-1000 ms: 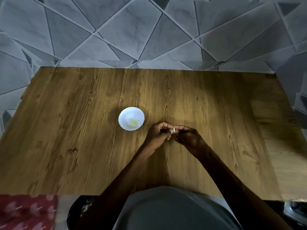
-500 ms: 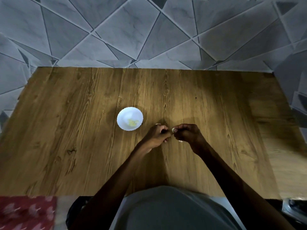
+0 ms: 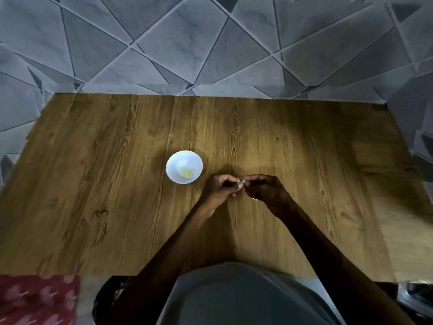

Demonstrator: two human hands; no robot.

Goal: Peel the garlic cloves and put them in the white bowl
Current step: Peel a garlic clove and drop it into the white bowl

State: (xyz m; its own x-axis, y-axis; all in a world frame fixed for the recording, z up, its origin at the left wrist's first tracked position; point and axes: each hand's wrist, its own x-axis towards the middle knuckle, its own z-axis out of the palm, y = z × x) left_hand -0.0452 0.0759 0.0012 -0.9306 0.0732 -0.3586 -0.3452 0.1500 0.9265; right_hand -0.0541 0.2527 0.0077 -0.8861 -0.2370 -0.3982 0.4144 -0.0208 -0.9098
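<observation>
Clove: small pale garlic clove (image 3: 242, 182), light, slippery, papery skin; grip ends.
Hands: left hand (image 3: 220, 188) and right hand (image 3: 264, 187) both pinching it.

A wooden table in front of grey patterned tiles

The wooden table (image 3: 93, 184) has brown, strongly grained boards running away from the viewer, with a small dark speck (image 3: 277, 138) on its far right half and a paler patch towards its right edge. Beyond the far edge lie grey marbled tiles (image 3: 178, 43) cut into triangles and slanted shapes by dark seams. A red cloth (image 3: 35, 299) with a pale pink print shows at the lower left corner, just beside a dark, indistinct object (image 3: 110, 299). Something metallic (image 3: 417, 294) sits in the lower right corner.
</observation>
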